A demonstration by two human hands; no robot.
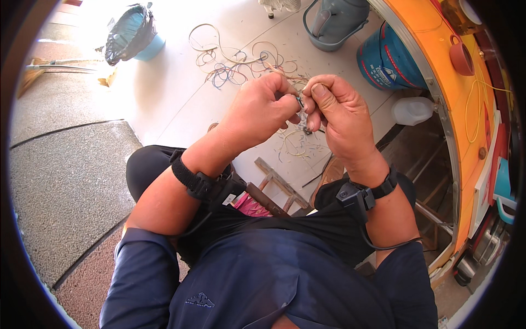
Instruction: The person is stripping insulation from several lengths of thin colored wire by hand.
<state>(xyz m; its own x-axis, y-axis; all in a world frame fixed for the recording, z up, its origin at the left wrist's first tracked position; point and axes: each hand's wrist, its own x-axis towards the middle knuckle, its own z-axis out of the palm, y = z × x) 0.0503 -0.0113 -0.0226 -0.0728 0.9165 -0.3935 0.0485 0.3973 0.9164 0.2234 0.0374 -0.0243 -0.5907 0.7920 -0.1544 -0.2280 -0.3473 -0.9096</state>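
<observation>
Both hands meet in front of me above a tiled floor. My left hand (263, 107) is closed, with a small dark and teal piece (299, 101), perhaps the end of a wire, pinched at its thumb and forefinger. Beside it on the right, my right hand (339, 109) has its thumb pressed to its forefinger at this piece; whether something thin is between them is hidden. Loose coils of thin coloured wire (228, 74) lie on the floor beyond the hands. Short wire snippets (302, 150) are scattered below and around them.
A bin with a black bag (135, 37) stands at upper left. At upper right are a grey bucket (339, 24), a blue bucket (386, 57) and a translucent plastic jug (412, 111). An orange counter (456, 107) curves along the right. A small wooden stool frame (283, 183) sits between my legs.
</observation>
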